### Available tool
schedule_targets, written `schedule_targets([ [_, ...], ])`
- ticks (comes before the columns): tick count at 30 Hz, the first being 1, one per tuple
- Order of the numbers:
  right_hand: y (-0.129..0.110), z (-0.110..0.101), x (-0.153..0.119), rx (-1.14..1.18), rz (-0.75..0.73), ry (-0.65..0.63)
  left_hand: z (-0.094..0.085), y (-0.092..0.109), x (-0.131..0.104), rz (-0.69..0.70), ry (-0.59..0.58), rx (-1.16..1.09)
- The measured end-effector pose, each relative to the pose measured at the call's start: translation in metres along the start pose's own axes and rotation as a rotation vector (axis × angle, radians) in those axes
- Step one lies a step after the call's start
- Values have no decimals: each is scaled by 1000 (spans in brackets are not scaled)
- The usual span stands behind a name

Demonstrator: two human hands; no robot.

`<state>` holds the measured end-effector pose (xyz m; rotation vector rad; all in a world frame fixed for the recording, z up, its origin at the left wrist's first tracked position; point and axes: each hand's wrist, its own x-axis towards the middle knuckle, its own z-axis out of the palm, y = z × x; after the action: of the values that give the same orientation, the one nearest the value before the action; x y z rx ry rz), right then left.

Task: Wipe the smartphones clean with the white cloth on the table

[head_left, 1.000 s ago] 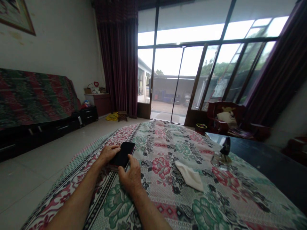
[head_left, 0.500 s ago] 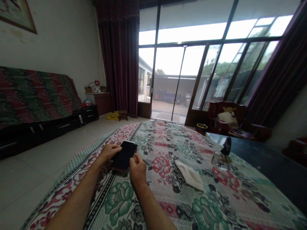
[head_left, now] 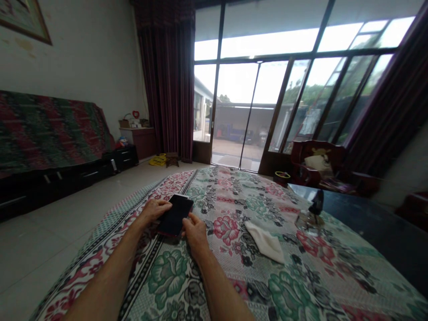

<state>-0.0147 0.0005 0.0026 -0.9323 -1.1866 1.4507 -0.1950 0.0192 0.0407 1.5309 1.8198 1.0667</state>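
A dark, flat, phone-like device (head_left: 176,216) with a reddish lower edge is held over the flowered cloth (head_left: 227,267). My left hand (head_left: 155,210) grips its left edge, thumb on top near the upper corner. At its lower right edge my right hand (head_left: 195,229) holds it with curled fingers. A thin white edge of something (head_left: 182,195) shows behind the device's top; what it belongs to is hidden.
To the right lies a folded white cloth (head_left: 265,241). Beyond it stands a clear glass vessel (head_left: 309,221) with a dark top. A dark table (head_left: 364,225) adjoins on the right; a wooden chair (head_left: 317,167) is behind.
Both hands and the device have shifted very slightly to the right in the view. The grip looks the same.
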Motion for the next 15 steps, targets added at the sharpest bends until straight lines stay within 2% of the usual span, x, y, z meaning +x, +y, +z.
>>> schedule_targets([
  [5, 2, 1, 1, -96, -40, 4, 5, -11, 6, -53, 66, -37],
  [10, 7, 5, 8, -196, -38, 11, 4, -13, 6, -13, 81, 16],
  [12, 8, 8, 10, -294, -88, 45, 2, -12, 7, 5, 89, 72],
  [15, 9, 13, 11, -519, -229, 169, 2, -14, 9, 33, 123, 103],
])
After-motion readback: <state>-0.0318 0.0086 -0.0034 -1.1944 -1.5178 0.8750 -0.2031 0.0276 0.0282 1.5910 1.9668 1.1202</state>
